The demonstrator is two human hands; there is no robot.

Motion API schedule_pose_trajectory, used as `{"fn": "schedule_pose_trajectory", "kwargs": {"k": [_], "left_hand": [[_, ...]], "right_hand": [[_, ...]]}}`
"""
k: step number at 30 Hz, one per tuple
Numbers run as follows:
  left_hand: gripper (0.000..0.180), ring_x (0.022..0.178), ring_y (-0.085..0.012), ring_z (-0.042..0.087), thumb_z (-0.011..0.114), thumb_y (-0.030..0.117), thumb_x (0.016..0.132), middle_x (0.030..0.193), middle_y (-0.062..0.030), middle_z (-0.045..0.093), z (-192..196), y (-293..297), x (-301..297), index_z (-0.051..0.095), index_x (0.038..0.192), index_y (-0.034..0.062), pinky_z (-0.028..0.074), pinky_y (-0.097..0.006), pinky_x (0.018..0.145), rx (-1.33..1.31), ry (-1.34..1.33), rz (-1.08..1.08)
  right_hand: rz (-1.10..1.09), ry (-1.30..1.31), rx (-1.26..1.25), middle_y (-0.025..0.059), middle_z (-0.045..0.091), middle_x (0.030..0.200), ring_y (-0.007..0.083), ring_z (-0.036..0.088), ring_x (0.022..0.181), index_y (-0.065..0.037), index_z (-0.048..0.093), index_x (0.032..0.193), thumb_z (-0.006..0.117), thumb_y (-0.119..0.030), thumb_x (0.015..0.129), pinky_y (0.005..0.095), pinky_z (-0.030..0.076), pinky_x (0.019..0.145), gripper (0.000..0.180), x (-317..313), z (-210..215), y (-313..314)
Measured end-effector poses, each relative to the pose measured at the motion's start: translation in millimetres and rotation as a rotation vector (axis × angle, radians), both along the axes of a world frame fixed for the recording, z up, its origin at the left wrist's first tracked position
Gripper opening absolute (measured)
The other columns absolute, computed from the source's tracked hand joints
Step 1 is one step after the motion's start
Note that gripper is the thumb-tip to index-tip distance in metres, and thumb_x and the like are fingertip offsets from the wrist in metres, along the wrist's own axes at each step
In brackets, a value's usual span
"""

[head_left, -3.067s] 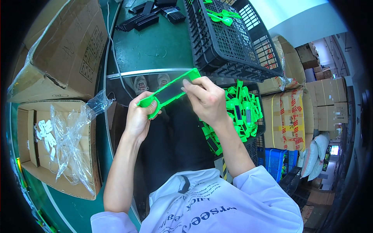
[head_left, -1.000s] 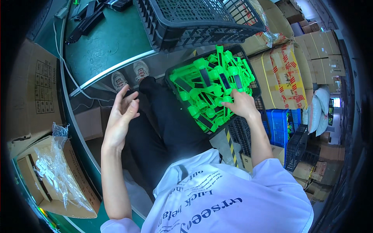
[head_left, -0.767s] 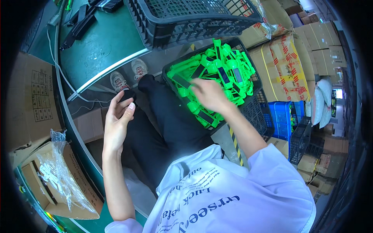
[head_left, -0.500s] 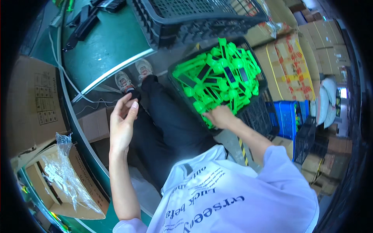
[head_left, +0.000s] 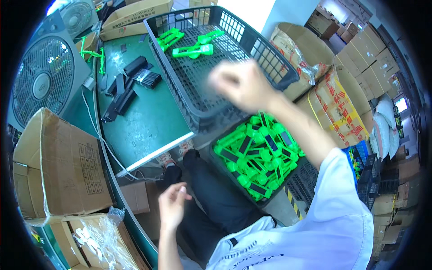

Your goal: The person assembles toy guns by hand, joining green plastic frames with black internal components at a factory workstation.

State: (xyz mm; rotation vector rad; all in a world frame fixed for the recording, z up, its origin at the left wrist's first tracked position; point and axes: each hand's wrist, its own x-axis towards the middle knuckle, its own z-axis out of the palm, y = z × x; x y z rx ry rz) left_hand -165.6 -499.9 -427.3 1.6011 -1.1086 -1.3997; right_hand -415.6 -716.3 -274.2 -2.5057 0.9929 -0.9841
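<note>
Holding left hand (head_left: 173,206) with loosely bent, apparently empty fingers; hovering blurred right hand (head_left: 245,86), unclear in finger grip, over black plastic lattice crate (head_left: 204,122), best avoiding bumping it; facing long green plastic pieces (head_left: 204,49) lying inside.

Grn tabletop (head_left: 155,110), pale metal trim on near edge. Blk plastic crate (head_left: 208,116) on its R side. Approx. mid: loose pile of blk parts (head_left: 122,102). White cable (head_left: 93,119) runs along L side. Far end: low cardboard tray (head_left: 135,19). Near L, on grn surface beyond the edge strip: low open carton (head_left: 128,242) w/ tall carton (head_left: 74,171) just behind.
</note>
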Motion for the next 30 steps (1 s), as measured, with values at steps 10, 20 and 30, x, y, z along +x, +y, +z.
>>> {"fn": "schedule_pose_trajectory", "kwargs": {"k": [10, 20, 30], "left_hand": [[0.021, 0.072, -0.0155, 0.068, 0.062, 0.010, 0.090, 0.073, -0.0110, 0.068, 8.4, -11.7, 5.8, 0.068, 0.108, 0.0000, 0.051, -0.028, 0.067, -0.093, -0.291, -0.049], [0.026, 0.069, -0.0136, 0.064, 0.066, 0.013, 0.089, 0.076, -0.0104, 0.068, 6.1, -7.4, -5.4, 0.066, 0.109, -0.0025, 0.051, -0.028, 0.068, -0.228, -0.194, -0.087], [0.059, 0.116, -0.0247, 0.056, 0.055, 0.041, 0.096, 0.132, -0.0153, 0.052, 10.5, -3.3, 8.8, 0.041, 0.138, 0.0009, 0.050, -0.038, 0.092, -0.313, 0.817, 0.050]], "right_hand": [[-0.422, 0.912, 0.065, 0.0207, 0.061, 0.119, 0.0369, 0.060, 0.110, -0.002, 0.057, 0.117, 0.064, -0.043, 0.087, 0.0465, 0.049, 0.091, 0.052, 28.6, -122.5, -271.3], [-0.687, 0.188, 0.570, 0.0177, 0.065, 0.082, 0.0239, 0.065, 0.064, 0.006, 0.058, 0.107, 0.048, -0.058, 0.091, 0.0376, 0.050, 0.057, 0.066, -37.6, -48.7, -233.5], [0.340, -0.610, 0.932, 0.0118, 0.063, 0.109, 0.0191, 0.057, 0.105, -0.003, 0.043, 0.126, 0.044, -0.038, 0.102, 0.0373, 0.046, 0.091, 0.042, 118.1, -32.8, 52.0]]}}
